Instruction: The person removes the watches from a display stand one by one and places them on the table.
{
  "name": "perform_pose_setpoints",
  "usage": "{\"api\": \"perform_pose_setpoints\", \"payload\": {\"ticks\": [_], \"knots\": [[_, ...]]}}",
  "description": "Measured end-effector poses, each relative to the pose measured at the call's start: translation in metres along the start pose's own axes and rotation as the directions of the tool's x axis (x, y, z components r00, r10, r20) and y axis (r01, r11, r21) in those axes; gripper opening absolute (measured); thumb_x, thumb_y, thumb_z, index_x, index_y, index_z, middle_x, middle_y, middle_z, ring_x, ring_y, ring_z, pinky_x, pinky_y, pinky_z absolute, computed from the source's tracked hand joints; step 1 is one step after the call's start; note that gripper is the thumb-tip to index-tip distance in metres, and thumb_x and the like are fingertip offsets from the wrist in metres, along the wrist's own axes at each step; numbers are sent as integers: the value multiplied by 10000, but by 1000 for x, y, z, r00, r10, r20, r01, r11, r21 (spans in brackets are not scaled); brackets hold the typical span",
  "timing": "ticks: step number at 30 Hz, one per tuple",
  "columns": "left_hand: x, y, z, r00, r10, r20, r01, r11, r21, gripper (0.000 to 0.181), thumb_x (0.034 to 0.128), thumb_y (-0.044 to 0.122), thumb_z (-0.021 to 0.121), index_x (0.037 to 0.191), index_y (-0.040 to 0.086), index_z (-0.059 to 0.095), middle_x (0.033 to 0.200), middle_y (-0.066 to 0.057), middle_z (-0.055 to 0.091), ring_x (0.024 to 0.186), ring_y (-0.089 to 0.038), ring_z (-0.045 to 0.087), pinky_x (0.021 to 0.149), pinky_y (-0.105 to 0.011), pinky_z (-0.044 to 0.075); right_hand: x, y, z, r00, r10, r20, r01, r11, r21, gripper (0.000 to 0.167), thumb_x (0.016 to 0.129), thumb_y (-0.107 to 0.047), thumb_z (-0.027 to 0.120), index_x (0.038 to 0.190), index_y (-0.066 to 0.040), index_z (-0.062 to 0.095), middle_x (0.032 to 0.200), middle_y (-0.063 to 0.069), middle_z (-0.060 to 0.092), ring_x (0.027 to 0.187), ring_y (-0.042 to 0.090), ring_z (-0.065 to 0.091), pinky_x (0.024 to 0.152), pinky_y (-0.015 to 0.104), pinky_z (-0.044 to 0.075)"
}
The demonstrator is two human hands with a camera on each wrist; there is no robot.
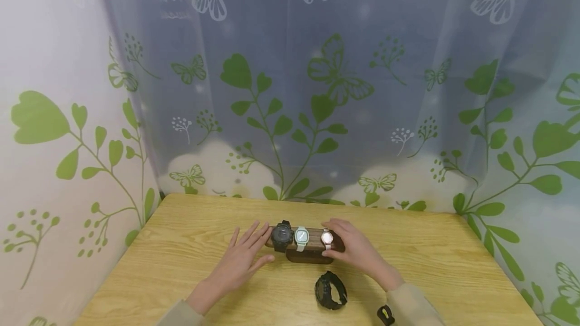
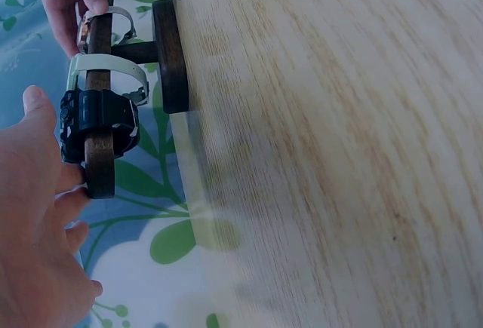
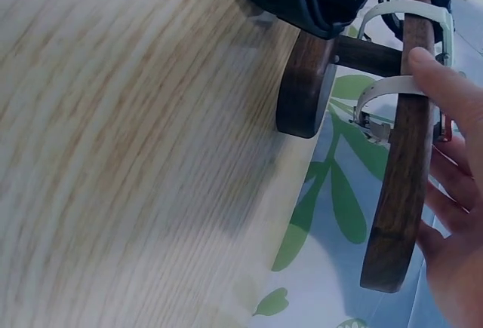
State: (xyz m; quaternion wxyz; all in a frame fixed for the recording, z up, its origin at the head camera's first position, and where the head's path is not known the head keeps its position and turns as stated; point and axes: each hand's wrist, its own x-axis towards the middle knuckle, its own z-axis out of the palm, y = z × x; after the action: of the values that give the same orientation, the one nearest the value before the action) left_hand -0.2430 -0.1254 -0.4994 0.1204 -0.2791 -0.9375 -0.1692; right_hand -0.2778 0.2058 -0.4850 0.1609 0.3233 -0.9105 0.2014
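A dark wooden watch stand (image 1: 312,258) holds three watches on its crossbar. At its left end is a chunky black watch (image 1: 282,235), in the middle a mint-green watch (image 1: 301,236), and farther right a small watch with a pale strap and pinkish case (image 1: 327,237). My right hand (image 1: 359,249) pinches this small watch, with the thumb on its strap at the bar in the right wrist view and the fingers behind. Spread and fairly straight, my left hand (image 1: 237,264) is beside the bar's left end; its fingertips (image 2: 72,201) reach behind that end.
Another black watch (image 1: 331,291) lies on its side on the wooden table (image 1: 181,250), in front of the stand. A small black looped item (image 1: 386,315) shows beside the right sleeve. A curtain (image 1: 272,114) with leaves and butterflies hangs behind the table.
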Motion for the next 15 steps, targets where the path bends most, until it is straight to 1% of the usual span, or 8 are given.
{"api": "perform_pose_setpoints", "payload": {"ticks": [5, 11, 15], "knots": [[-1, 1, -1, 1000, 2, -10, -2, 1000, -14, 697, 1018, 459, 556, 1575, 88, 362, 1650, -47, 281, 1532, -333, 230, 1202, -679, 124, 0, 0, 1, 1000, 4, 9, -4, 1000, -22, 662, 794, -347, 865, 1347, -72, 627, 1356, 143, 624, 1297, 372, 549, 1069, 545, 472], [0, 0, 0, 1000, -1, 1, 1, 1000, -6, 705, 1019, 471, 548, 1588, 111, 338, 1657, -23, 250, 1537, -321, 219, 1204, -673, 126, -1, 2, 2, 999, -26, -27, 26, 999, -24, 663, 776, -323, 881, 1331, -58, 634, 1316, 148, 642, 1245, 360, 577, 1036, 546, 498], [0, -1, 0, 1000, -3, 5, 3, 1000, -1, 706, 1019, 472, 549, 1590, 115, 335, 1658, -20, 246, 1541, -312, 209, 1203, -676, 129, -4, 4, 1, 999, -32, -44, 31, 999, -35, 670, 770, -324, 885, 1327, -47, 635, 1309, 143, 644, 1233, 343, 583, 1028, 530, 507]]}}
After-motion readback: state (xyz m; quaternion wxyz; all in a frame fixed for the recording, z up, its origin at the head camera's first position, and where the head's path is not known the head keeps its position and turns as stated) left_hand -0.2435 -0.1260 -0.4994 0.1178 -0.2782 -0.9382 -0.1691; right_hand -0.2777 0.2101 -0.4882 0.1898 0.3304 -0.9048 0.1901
